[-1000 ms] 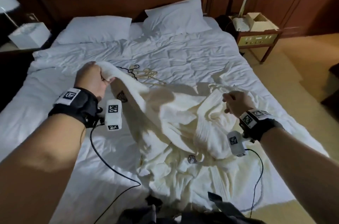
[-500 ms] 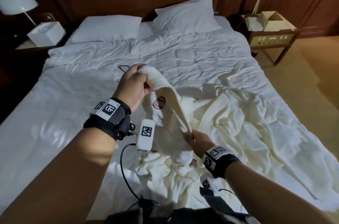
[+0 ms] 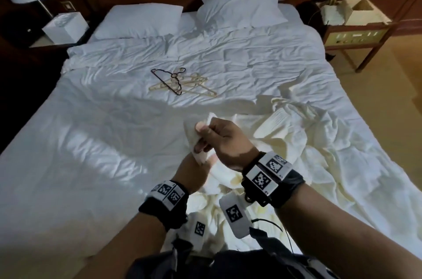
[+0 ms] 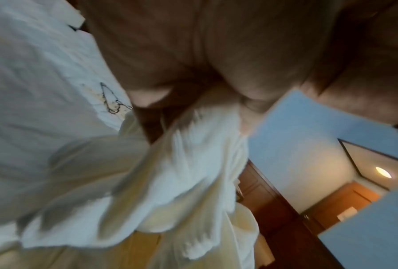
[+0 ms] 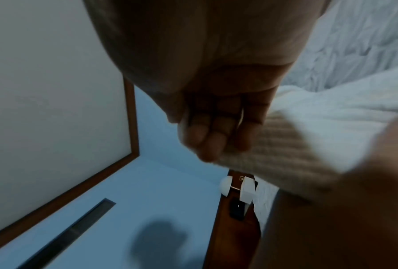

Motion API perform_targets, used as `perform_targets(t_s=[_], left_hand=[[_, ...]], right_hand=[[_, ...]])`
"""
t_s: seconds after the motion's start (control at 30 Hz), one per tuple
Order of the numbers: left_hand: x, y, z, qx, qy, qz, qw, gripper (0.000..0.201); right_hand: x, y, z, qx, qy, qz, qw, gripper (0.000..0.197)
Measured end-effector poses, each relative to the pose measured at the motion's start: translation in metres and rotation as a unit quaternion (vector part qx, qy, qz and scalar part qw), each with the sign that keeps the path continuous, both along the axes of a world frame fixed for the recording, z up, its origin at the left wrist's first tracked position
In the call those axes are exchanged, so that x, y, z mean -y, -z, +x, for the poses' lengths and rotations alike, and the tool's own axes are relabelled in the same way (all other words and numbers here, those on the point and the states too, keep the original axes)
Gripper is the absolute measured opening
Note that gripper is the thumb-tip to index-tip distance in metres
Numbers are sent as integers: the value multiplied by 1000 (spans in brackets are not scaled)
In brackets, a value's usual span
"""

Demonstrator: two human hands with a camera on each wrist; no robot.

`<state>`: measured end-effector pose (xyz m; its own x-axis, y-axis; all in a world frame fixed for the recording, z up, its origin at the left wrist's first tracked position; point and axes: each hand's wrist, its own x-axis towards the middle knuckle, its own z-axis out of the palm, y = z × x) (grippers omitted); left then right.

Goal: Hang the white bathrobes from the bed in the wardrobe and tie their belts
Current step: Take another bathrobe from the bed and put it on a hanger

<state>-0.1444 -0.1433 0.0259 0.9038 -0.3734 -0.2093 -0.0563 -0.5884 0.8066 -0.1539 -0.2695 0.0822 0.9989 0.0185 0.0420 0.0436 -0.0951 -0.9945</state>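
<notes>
Both forearms reaching forward over bed [image 3: 91, 141], wrists crossed close together. Right hand [image 3: 219, 139] raised above left, fingers curled, pinching bathrobe [image 3: 280, 148] edge between thumb and fingers. Left hand [image 3: 194, 169] just below, mostly hidden, gripping same fabric. Rest of bathrobe heaped on bed at near right. Hangers [image 3: 180, 83] further up, well apart.
</notes>
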Motion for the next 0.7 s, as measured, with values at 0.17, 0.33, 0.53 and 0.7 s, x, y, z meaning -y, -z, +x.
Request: perform_targets(t_s=[0.17, 0.33, 0.53, 0.7], left_hand=[[-28, -5, 26, -68, -178, -173, 966, 33], [-46, -37, 55, -78, -209, -354, 908, 40], [-62, -61, 74, -82, -155, -357, 918, 46], [-79, -54, 70, -73, -127, -312, 939, 44]], right_hand=[[24, 47, -9, -36, -41, -94, 994, 42], [38, 116, -44, -145, -85, -344, 924, 104], [22, 123, -39, -34, -19, -338, 941, 105], [3, 97, -22, -8, -73, -339, 938, 75]])
